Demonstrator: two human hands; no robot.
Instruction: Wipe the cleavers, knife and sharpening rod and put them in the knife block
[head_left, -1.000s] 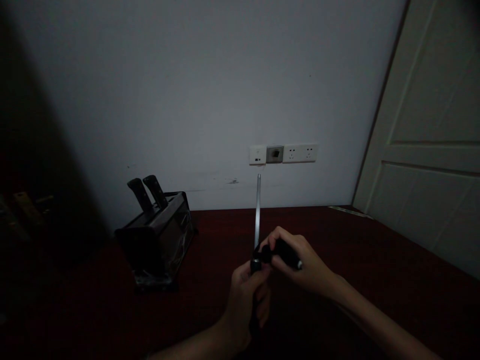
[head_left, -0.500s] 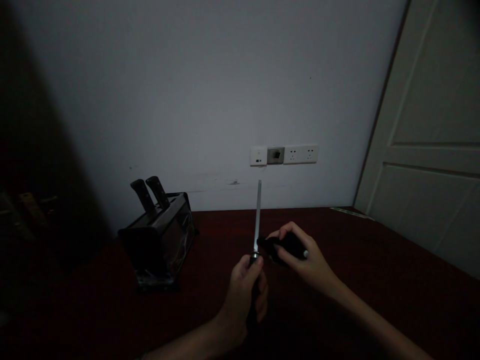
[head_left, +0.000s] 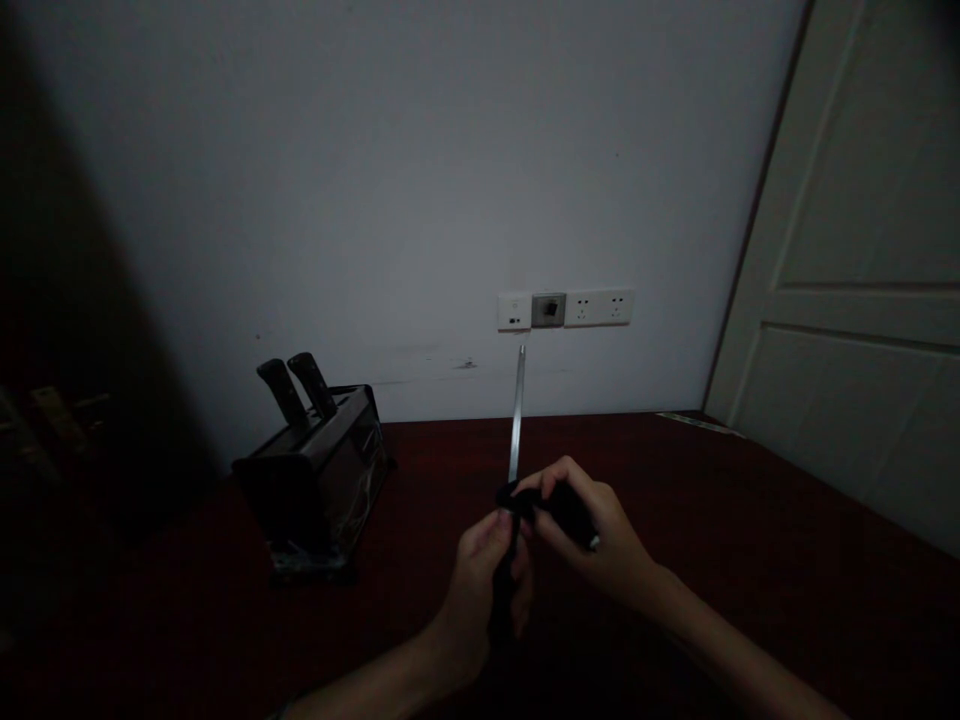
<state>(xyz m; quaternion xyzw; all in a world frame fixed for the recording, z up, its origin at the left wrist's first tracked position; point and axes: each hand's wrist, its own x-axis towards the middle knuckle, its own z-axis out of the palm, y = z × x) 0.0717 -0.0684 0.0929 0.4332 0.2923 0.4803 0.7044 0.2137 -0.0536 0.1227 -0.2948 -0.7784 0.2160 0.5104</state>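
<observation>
My left hand point(head_left: 472, 590) is closed around the black handle of a sharpening steel point(head_left: 517, 430). Its thin silver rod points up and away, towards the wall sockets. My right hand point(head_left: 607, 540) grips a black object point(head_left: 571, 520) with a small pale spot at its near end; in the dim light I cannot make out its kind. The far end of this object lies across the foot of the rod, just above my left thumb. To the left stands a dark knife block point(head_left: 315, 480) with two black-handled knives point(head_left: 296, 388) in its top.
The dark red tabletop point(head_left: 675, 480) meets a pale wall point(head_left: 420, 200). White sockets point(head_left: 598, 308) and a grey switch plate point(head_left: 548, 310) sit low on that wall. A panelled white door point(head_left: 855, 300) stands at the right. Shadow covers the far left.
My right hand has moved slightly left, bringing the black object across the foot of the steel. The rod has tipped slightly, its point now higher. My left hand keeps its grip.
</observation>
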